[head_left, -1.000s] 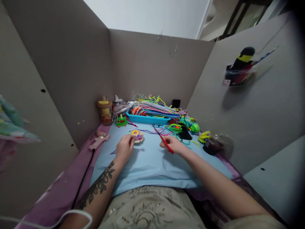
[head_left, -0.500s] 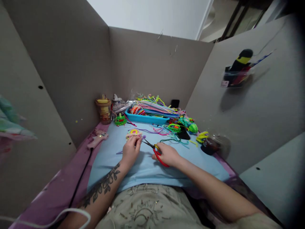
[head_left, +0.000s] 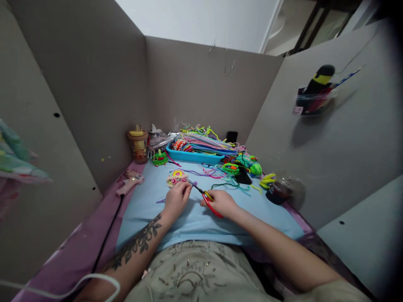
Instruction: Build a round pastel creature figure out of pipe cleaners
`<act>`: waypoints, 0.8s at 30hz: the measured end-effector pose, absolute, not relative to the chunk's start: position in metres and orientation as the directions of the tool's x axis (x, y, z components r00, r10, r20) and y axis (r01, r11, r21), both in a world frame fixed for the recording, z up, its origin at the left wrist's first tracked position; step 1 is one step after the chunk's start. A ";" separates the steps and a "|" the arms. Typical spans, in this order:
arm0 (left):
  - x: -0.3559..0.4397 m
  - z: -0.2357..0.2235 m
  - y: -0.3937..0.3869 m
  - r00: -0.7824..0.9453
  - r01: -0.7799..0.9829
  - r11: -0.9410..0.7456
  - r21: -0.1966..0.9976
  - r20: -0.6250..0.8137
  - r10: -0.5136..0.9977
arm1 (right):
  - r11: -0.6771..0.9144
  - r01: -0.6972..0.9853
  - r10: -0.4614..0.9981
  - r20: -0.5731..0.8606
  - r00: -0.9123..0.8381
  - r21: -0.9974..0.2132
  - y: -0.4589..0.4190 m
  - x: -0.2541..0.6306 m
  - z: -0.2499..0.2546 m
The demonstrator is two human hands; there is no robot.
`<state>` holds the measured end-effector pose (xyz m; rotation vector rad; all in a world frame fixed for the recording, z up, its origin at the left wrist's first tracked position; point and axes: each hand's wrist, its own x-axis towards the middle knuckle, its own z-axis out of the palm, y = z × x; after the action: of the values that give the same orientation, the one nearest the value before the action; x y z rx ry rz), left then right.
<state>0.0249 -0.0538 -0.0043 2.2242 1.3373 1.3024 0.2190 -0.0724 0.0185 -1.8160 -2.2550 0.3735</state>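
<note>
My left hand is closed in a pinch on a thin purple pipe cleaner, one end of which sticks out to the left of the wrist. A small purple tuft shows just past the fingertips; whether it belongs to the same piece I cannot tell. Red-handled scissors with dark blades are gripped in my right hand, their tips beside the left fingertips and the tuft. Just beyond my left hand lies a round, fuzzy, multicoloured ornament with a yellow-and-pink arch, its lower edge partly hidden by the fingers.
A blue tray of pipe cleaners stands at the back. Around it are a green fuzzy figure, a lidded cup, loose strands and a black phone. A pink glue gun lies left, a dark jar right. Grey panels enclose the table.
The scissors came left and down to my left fingertips, their blades parting on the way. My left hand has shifted right and slightly down, away from the ornament it was touching.
</note>
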 end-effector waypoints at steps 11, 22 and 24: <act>0.031 -0.010 -0.049 0.324 0.719 -0.534 0.445 0.465 0.824 | 0.082 0.888 0.964 -0.191 -0.186 -0.452 -0.058 0.237 0.019; 0.032 -0.010 -0.047 0.303 0.831 -0.417 0.369 0.330 0.894 | 0.088 0.938 0.946 -0.267 -0.184 -0.334 -0.045 0.227 0.026; 0.032 -0.008 -0.049 0.301 0.836 -0.410 0.364 0.320 0.898 | 0.092 0.944 0.951 -0.252 -0.178 -0.318 -0.045 0.230 0.028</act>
<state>0.0323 -0.0489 -0.0082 2.4279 1.6291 0.7311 0.2302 -0.0450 0.0283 -2.0023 -2.3082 0.6464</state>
